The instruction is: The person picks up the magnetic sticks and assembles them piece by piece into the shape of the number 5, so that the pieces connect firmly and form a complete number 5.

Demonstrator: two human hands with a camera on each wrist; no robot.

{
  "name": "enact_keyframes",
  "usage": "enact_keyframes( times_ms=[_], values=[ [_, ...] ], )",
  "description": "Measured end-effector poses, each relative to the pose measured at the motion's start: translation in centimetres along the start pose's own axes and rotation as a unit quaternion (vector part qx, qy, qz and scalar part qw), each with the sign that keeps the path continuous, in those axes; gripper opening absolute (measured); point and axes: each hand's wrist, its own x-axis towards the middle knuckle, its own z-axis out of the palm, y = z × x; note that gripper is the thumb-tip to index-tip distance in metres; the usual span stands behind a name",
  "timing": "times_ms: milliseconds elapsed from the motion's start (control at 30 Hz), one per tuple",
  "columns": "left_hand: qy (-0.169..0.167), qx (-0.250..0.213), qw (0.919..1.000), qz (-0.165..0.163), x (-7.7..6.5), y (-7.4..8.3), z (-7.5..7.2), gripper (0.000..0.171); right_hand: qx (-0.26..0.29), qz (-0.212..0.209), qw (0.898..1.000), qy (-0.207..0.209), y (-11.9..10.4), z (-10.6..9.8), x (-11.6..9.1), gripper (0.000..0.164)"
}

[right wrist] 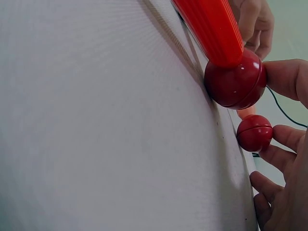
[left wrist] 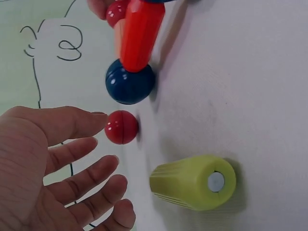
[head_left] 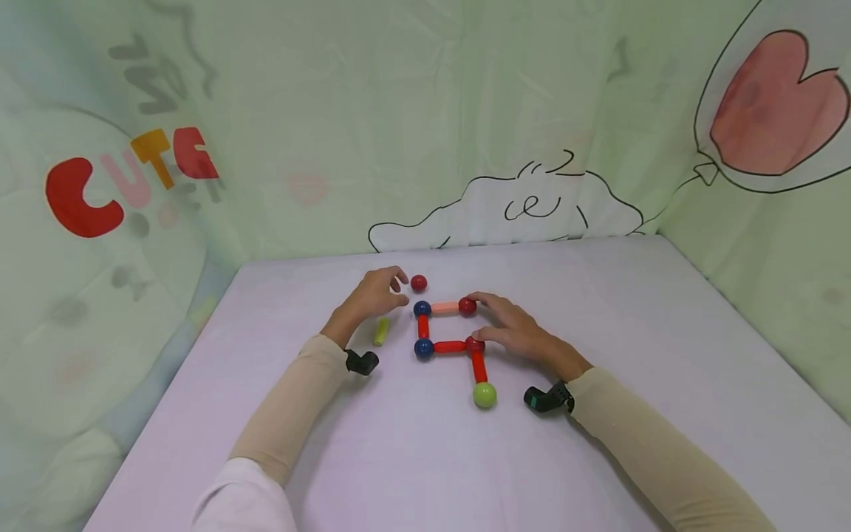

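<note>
A frame of magnetic rods and balls lies on the table. Two blue balls [head_left: 423, 349] and two red balls [head_left: 467, 306] are linked by red rods [head_left: 450, 346] and a pink rod [head_left: 445, 308]. From the lower red ball [right wrist: 236, 79] another red rod [head_left: 479, 366] runs to a green ball [head_left: 484, 394]. My right hand [head_left: 515, 329] touches the lower red ball with its thumb and the upper red ball [right wrist: 255, 133] with its fingertips. Loosely bent and holding nothing, my left hand [head_left: 377, 293] hovers left of the frame, near a loose red ball [head_left: 419, 283].
A loose yellow-green rod [head_left: 381, 332] lies on the table left of the frame, near my left wrist. Its end shows a metal disc in the left wrist view. Behind the pale tabletop [head_left: 399, 458] hangs a printed curtain [head_left: 319, 133].
</note>
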Motion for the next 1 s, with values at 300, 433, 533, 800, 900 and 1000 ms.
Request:
enact_keyframes(
  times_ms=[300, 433, 533, 800, 900, 1000],
  values=[
    [-0.028, 0.043, 0.9987, 0.004, 1.2, 0.0, 0.4, 0.064, -0.005, -0.005, 1.000, 0.000, -0.1, 0.0, 0.0, 0.071],
    [-0.037, 0.049, 0.9981, 0.001, 1.4, -0.3, 0.7, 0.069, -0.005, -0.006, 1.000, 0.000, 0.0, 0.0, 0.0, 0.071],
    [-0.042, 0.046, 0.9979, -0.019, 1.4, -0.5, 1.1, 0.070, -0.007, -0.005, 1.000, 0.000, 0.0, 0.1, -0.1, 0.071],
    [-0.034, 0.033, 0.9968, -0.064, -0.4, -0.9, 1.3, 0.068, -0.014, -0.007, 1.000, 0.003, 0.1, 0.1, -0.1, 0.071],
    [-0.027, 0.037, 0.9958, -0.079, -1.0, -1.2, 1.6, 0.068, -0.015, -0.007, 1.000, 0.004, 0.1, 0.1, -0.2, 0.071],
    [-0.027, 0.044, 0.9935, -0.101, -1.8, -1.2, 1.3, 0.069, -0.014, -0.005, 1.000, 0.004, -0.1, 0.1, -0.1, 0.071]
  ],
)
